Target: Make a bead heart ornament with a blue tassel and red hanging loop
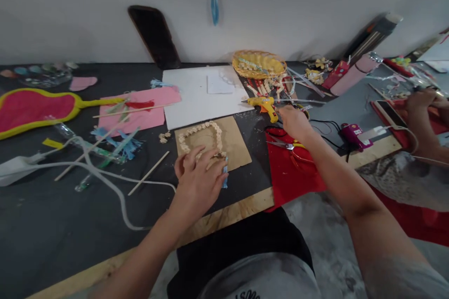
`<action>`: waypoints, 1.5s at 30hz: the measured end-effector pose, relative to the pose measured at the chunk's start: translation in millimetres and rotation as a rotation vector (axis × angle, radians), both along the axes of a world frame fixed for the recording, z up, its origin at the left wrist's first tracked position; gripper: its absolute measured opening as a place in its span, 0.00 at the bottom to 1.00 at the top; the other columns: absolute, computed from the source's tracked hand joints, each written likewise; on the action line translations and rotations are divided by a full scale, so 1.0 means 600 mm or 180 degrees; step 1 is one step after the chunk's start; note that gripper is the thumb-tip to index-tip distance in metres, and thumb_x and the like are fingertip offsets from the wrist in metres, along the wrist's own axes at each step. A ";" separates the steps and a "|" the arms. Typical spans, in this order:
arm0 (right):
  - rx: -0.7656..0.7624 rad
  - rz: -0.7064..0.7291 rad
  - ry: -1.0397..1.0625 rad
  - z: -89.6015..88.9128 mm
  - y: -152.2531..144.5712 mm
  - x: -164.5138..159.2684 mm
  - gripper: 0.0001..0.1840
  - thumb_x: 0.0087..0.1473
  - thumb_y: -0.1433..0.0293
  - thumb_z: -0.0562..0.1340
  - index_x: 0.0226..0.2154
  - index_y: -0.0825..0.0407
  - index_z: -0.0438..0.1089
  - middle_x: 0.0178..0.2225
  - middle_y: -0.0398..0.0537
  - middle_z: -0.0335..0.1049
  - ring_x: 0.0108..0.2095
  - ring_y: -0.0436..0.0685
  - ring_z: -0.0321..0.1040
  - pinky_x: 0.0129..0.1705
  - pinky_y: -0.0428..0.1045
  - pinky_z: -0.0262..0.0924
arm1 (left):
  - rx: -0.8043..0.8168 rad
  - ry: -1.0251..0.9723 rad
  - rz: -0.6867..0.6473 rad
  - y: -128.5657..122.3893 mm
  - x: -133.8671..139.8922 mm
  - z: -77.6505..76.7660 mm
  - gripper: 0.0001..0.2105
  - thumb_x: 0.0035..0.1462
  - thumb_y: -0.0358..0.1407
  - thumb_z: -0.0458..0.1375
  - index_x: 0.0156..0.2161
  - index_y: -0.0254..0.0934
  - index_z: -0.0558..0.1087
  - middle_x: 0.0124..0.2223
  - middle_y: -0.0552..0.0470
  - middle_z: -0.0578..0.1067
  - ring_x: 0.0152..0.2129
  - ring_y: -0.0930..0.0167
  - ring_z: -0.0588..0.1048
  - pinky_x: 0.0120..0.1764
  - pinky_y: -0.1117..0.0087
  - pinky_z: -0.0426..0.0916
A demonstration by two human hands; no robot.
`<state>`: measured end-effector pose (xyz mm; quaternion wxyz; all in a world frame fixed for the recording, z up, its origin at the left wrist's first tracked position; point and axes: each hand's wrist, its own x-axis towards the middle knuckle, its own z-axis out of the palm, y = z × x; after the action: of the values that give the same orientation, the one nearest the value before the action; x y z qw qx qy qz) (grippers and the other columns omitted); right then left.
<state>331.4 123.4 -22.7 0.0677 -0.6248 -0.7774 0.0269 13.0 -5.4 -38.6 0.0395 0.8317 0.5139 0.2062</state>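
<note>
My left hand [200, 175] is over the near side of a brown cardboard piece [238, 147], fingers apart and slightly bent. Under and beyond the fingertips lies a loop of small cream pieces [219, 138], its near part hidden by the hand. A blue tassel [225, 175] hangs at its right end, beside my fingers. My right hand [294, 121] reaches forward with curled fingers at the back of a yellow hot glue gun [262, 103], whose nozzle points left over a white board [189, 98]. The fingers' exact hold on it is partly hidden.
Scissors [280, 145] and red-handled pliers [303, 152] lie on red cloth [291, 177]. A wicker basket [259, 74] stands at the back. White cables [122, 201] and wooden sticks [149, 173] cross the left side. At right, a co-worker's hands [423, 103] are beside a pink bottle [354, 74].
</note>
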 end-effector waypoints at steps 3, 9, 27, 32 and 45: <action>-0.0222 0.0024 -0.0447 -0.003 -0.006 -0.010 0.23 0.57 0.83 0.49 0.49 0.60 0.73 0.47 0.60 0.73 0.46 0.60 0.70 0.46 0.50 0.61 | -0.0049 0.0030 -0.0019 -0.022 -0.002 -0.006 0.10 0.63 0.37 0.56 0.46 0.42 0.78 0.56 0.44 0.76 0.59 0.50 0.65 0.57 0.43 0.56; -0.0207 0.0124 -0.0519 -0.013 -0.020 -0.022 0.24 0.58 0.83 0.50 0.51 0.63 0.73 0.49 0.65 0.71 0.50 0.64 0.67 0.55 0.55 0.57 | -0.0119 0.0095 0.0126 -0.060 -0.003 -0.023 0.12 0.63 0.36 0.56 0.49 0.43 0.77 0.55 0.43 0.76 0.56 0.52 0.67 0.55 0.43 0.59; -0.2779 -0.0423 0.6010 -0.003 -0.226 -0.173 0.24 0.50 0.48 0.68 0.38 0.52 0.77 0.37 0.50 0.79 0.35 0.51 0.75 0.37 0.46 0.69 | 0.0652 -0.0783 0.0107 -0.063 0.059 0.016 0.18 0.65 0.37 0.55 0.59 0.41 0.68 0.54 0.42 0.75 0.55 0.57 0.69 0.57 0.53 0.63; -0.3296 -0.0357 0.6440 -0.024 -0.250 -0.207 0.18 0.53 0.54 0.68 0.37 0.51 0.76 0.37 0.49 0.79 0.39 0.53 0.75 0.39 0.47 0.68 | 0.0873 -0.0674 0.0212 -0.073 0.053 0.019 0.14 0.62 0.37 0.61 0.52 0.42 0.75 0.51 0.44 0.78 0.53 0.58 0.70 0.55 0.53 0.63; -0.3666 0.0127 0.6417 -0.021 -0.302 -0.227 0.23 0.57 0.51 0.63 0.50 0.45 0.72 0.61 0.51 0.67 0.55 0.57 0.69 0.55 0.55 0.65 | 0.0685 -0.0714 0.1085 -0.091 -0.004 0.003 0.09 0.66 0.34 0.50 0.34 0.40 0.72 0.35 0.49 0.80 0.37 0.64 0.76 0.47 0.60 0.63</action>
<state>195.2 -58.1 -35.1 0.3613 -0.2460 -0.2534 0.8630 10.6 -59.9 -36.7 -0.0279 0.7041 0.6145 0.3547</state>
